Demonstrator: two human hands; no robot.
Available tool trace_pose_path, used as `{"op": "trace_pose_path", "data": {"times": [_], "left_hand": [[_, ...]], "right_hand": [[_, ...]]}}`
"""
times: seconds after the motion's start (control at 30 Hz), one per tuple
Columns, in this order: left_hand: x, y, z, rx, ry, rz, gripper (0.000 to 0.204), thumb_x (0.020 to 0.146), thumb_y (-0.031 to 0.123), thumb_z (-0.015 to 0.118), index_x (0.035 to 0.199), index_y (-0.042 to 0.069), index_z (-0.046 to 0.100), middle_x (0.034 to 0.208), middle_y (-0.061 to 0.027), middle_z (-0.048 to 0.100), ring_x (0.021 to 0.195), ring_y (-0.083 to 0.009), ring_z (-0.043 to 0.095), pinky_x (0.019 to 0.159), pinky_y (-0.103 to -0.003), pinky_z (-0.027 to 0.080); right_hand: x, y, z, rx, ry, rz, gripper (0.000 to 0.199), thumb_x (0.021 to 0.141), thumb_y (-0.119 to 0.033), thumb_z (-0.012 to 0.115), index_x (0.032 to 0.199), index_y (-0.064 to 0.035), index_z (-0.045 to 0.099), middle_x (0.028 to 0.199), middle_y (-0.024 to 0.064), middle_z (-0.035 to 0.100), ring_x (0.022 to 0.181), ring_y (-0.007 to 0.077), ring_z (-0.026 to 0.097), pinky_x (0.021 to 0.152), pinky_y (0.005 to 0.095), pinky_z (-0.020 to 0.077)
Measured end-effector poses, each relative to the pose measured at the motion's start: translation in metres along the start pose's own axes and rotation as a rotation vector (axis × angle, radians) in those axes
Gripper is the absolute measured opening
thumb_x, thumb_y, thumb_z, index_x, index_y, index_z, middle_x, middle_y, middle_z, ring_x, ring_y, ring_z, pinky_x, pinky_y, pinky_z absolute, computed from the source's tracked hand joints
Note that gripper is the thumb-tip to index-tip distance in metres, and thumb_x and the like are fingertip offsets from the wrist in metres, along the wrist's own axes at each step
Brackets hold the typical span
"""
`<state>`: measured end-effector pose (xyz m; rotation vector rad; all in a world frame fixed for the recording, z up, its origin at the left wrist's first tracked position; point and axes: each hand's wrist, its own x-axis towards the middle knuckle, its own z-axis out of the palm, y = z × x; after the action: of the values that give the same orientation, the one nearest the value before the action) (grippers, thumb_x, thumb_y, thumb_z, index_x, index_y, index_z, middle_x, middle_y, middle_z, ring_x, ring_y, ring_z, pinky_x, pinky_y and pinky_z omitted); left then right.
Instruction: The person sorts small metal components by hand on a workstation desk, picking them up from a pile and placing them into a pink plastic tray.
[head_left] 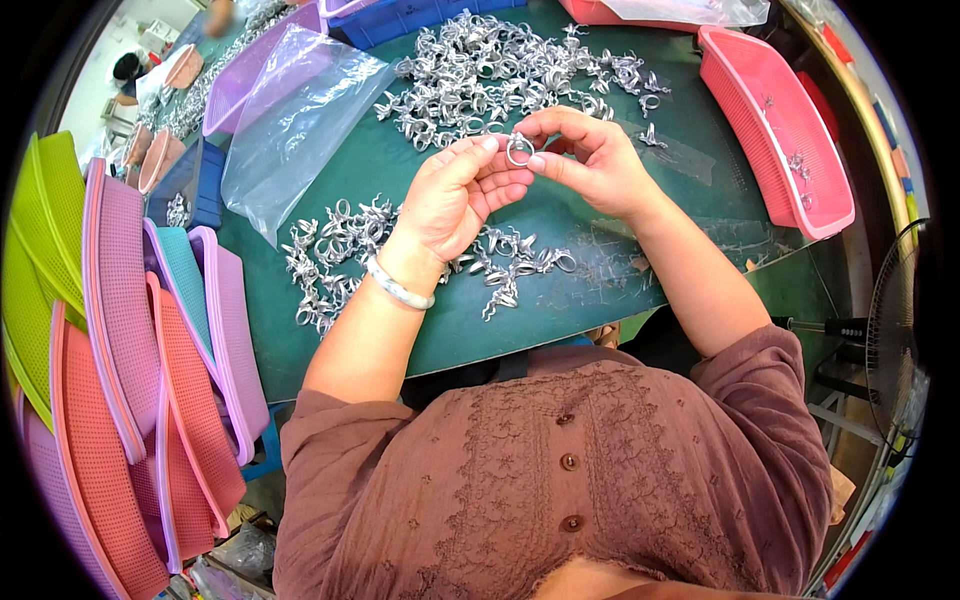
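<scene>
Above the table's middle, I hold up a small silver-coloured metal ring with an ornament at its top. My right hand pinches it between thumb and index finger. My left hand meets its other side, thumb and fingertips closed at the ring's edge, the lower fingers loosely curled. Just beyond both hands spreads a large heap of similar metal rings, many with wavy tails. Under and beside my left wrist lies a smaller pile of rings, with more loose ones to its right.
The green table bears a clear plastic bag at left. A pink basket with a few pieces stands at right. Stacked coloured baskets crowd the left; a blue bin stands behind the heap. A fan stands far right.
</scene>
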<state>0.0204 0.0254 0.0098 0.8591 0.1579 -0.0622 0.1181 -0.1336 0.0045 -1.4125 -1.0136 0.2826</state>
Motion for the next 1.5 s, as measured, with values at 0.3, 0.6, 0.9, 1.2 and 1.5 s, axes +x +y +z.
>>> {"op": "trace_pose_path", "data": {"times": [0.3,0.6,0.9,1.2,1.5], "left_hand": [[0.0,0.001,0.001,0.067,-0.012,-0.015,0.02,0.089,0.018,0.047,0.099,0.003,0.053,0.089,-0.0106,0.062,0.077,-0.0188,0.062,0.068,-0.028,0.052],[-0.001,-0.002,0.006,0.163,0.006,0.037,0.023,0.084,0.011,0.055,0.105,0.003,0.049,0.087,-0.0095,0.062,0.074,-0.0165,0.062,0.066,-0.026,0.051],[-0.002,-0.007,0.013,0.402,0.011,0.254,0.035,0.078,0.001,0.06,0.111,0.001,0.046,0.098,-0.0079,0.056,0.086,-0.0133,0.056,0.074,-0.025,0.048],[-0.003,-0.008,0.018,0.468,0.031,0.375,0.044,0.073,-0.002,0.062,0.113,-0.001,0.043,0.096,-0.008,0.054,0.088,-0.0118,0.053,0.078,-0.023,0.046],[-0.004,-0.008,0.019,0.505,0.011,0.352,0.047,0.074,-0.001,0.061,0.116,-0.001,0.04,0.096,-0.0085,0.055,0.085,-0.0112,0.054,0.077,-0.023,0.045]], "right_hand": [[-0.001,0.003,-0.001,-0.025,-0.002,-0.033,0.025,0.073,-0.009,0.066,0.097,-0.0064,0.061,0.09,0.0003,0.057,0.079,0.0092,0.053,0.066,0.0218,0.0436],[-0.001,0.003,-0.001,-0.056,-0.005,-0.088,0.028,0.072,-0.003,0.065,0.099,-0.0067,0.06,0.091,0.0009,0.057,0.078,0.0092,0.052,0.065,0.022,0.044],[-0.001,0.006,0.0,0.073,0.01,-0.006,0.035,0.074,-0.002,0.063,0.109,-0.0051,0.056,0.091,0.0002,0.058,0.082,0.0076,0.052,0.07,0.021,0.0424],[-0.001,0.007,-0.002,0.082,-0.009,0.018,0.028,0.076,-0.004,0.062,0.104,-0.0034,0.058,0.09,0.0017,0.058,0.082,0.0077,0.053,0.069,0.0208,0.0429],[0.0,0.007,-0.004,0.039,-0.061,-0.13,0.013,0.076,-0.001,0.062,0.089,-0.0024,0.061,0.087,0.0044,0.058,0.081,0.0102,0.055,0.07,0.0226,0.0447]]}}
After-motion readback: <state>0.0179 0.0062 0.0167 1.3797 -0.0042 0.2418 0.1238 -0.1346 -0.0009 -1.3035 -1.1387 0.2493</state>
